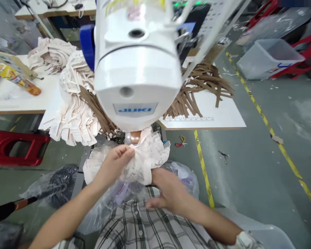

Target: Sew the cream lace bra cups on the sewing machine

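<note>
A white JUKI sewing machine head [137, 72] fills the upper middle of the view. Below it, pale cream lace fabric [145, 160] lies bunched around the machine's front end. My left hand [115, 162] pinches the lace between thumb and fingers, close under the machine head. At the lace's lower right edge is my right hand [172, 188], its thumb stretched away from the fingers. Those fingertips are partly hidden by the lace, and I see no grip on it. The needle area is hidden behind the machine head.
Cream fabric pieces [76, 117] are piled at left and brown strips [197, 90] at right. Near them are a drink bottle [18, 79] and a red stool [19, 148]. Scissors [181, 142] appear below the table's edge; a plastic bin [269, 57] stands on the floor.
</note>
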The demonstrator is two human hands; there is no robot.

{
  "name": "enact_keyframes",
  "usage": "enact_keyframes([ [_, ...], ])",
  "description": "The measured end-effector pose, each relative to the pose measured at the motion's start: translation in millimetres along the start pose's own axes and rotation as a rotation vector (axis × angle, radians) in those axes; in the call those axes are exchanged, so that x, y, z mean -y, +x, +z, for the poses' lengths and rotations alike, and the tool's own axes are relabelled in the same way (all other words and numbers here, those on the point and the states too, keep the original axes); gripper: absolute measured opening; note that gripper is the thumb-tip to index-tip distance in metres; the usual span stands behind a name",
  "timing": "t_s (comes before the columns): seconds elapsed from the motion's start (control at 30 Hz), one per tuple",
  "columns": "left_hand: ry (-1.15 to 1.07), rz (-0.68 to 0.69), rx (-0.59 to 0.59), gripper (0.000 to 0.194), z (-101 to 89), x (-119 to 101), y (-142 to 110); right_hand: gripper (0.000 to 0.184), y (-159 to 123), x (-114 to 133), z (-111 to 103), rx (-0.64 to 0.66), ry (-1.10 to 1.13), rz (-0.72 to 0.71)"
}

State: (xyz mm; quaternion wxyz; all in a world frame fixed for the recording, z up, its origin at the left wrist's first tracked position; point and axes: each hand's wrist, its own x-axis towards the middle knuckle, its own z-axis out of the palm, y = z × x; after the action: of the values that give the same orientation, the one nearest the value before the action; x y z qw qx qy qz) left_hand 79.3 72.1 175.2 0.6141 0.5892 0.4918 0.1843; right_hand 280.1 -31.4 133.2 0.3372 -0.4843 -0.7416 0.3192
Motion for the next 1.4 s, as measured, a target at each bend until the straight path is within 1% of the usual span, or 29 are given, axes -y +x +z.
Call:
enact_keyframes([
  [0.03,-0.008,0.002,0.014,0.044,8.5,7.7,-1.5,0.07,-4.1,-0.9,11.5,0.007,0.043,0.058],
  [0.07,0.034,0.037,0.028,0.043,17.0,14.2,-2.7,0.066,-5.6,-2.1,21.4,-0.023,0.08,0.116],
  [0.1,0.105,0.09,0.026,0.042,25.0,19.1,-3.6,0.059,-5.1,-3.3,29.0,-0.075,0.116,0.168],
  [0.17,0.277,0.218,-0.035,0.038,38.8,24.0,-5.5,0.048,-0.6,-5.1,37.0,-0.19,0.158,0.216],
  [0.23,0.412,0.324,-0.135,0.035,49.0,24.7,-7.7,0.045,3.7,-5.4,37.4,-0.269,0.158,0.207],
  [0.3,0.505,0.417,-0.227,0.033,56.6,24.8,-10.7,0.045,5.1,-4.0,35.5,-0.294,0.164,0.183],
  [0.37,0.57,0.509,-0.282,0.029,62.3,26.5,-13.9,0.048,4.1,-2.0,34.9,-0.307,0.2,0.181],
  [0.47,0.612,0.617,-0.31,0.026,67.5,30.8,-17.5,0.053,2.8,-0.3,38.1,-0.328,0.293,0.21],
  [0.53,0.621,0.648,-0.304,0.029,67.7,32.5,-17.3,0.054,3.4,-0.8,41.7,-0.347,0.348,0.233],
  [0.63,0.638,0.638,-0.275,0.034,61.6,31.7,-11.7,0.052,-0.4,-3.2,43.8,-0.334,0.396,0.216],
  [0.7,0.645,0.613,-0.253,0.036,54.2,30.0,-5.7,0.051,-11.7,-5.1,37.8,-0.264,0.412,0.209],
  [0.77,0.648,0.546,-0.237,0.035,46.2,27.8,-0.3,0.05,-28.4,-7.3,21.2,-0.077,0.421,0.224],
  [0.83,0.68,0.457,-0.178,0.036,39.6,24.3,2.2,0.048,-40.3,-11.7,-5.7,0.14,0.394,0.232],
  [0.87,0.707,0.433,-0.107,0.038,37.3,21.4,2.3,0.049,-40.7,-15.0,-20.6,0.151,0.355,0.237],
  [0.9,0.735,0.439,-0.007,0.039,35.6,17.5,1.7,0.052,-36.3,-18.9,-34.6,0.096,0.29,0.218],
  [0.93,0.761,0.471,0.102,0.04,34.3,12.4,0.7,0.051,-27.4,-22.9,-46.1,0.035,0.211,0.18],
  [0.97,0.776,0.518,0.204,0.041,33.0,6.3,-0.5,0.056,-15.0,-26.7,-54.3,0.027,0.151,0.121],
  [1.0,0.78,0.563,0.276,0.04,31.1,-0.7,-1.7,0.066,-0.8,-29.8,-58.9,0.093,0.131,0.05],
  [1.03,0.779,0.592,0.313,0.04,28.1,-8.0,-2.7,0.071,13.8,-31.9,-60.3,0.197,0.141,-0.029],
  [1.07,0.776,0.602,0.321,0.04,23.8,-15.2,-3.3,0.067,27.4,-33.0,-59.5,0.3,0.165,-0.103],
  [1.1,0.775,0.594,0.305,0.04,17.9,-22.0,-3.4,0.059,39.1,-33.2,-57.4,0.366,0.188,-0.161],
  [1.13,0.778,0.567,0.282,0.04,10.7,-28.1,-2.7,0.054,48.7,-32.7,-54.8,0.381,0.193,-0.203],
  [1.17,0.784,0.523,0.26,0.041,2.5,-33.2,-1.3,0.052,56.2,-31.7,-52.4,0.345,0.176,-0.228],
  [1.2,0.789,0.463,0.247,0.042,-6.1,-37.5,0.8,0.05,62.0,-30.4,-50.7,0.282,0.138,-0.237],
  [1.27,0.771,0.321,0.228,0.041,-22.2,-43.5,6.9,0.044,71.0,-27.9,-49.5,0.176,0.03,-0.231],
  [1.33,0.738,0.214,0.163,0.039,-34.0,-46.3,14.7,0.045,79.5,-26.7,-50.8,0.125,-0.083,-0.171],
  [1.4,0.73,0.176,0.056,0.041,-40.4,-46.6,23.6,0.046,89.3,-27.5,-53.3,0.099,-0.134,-0.046],
])
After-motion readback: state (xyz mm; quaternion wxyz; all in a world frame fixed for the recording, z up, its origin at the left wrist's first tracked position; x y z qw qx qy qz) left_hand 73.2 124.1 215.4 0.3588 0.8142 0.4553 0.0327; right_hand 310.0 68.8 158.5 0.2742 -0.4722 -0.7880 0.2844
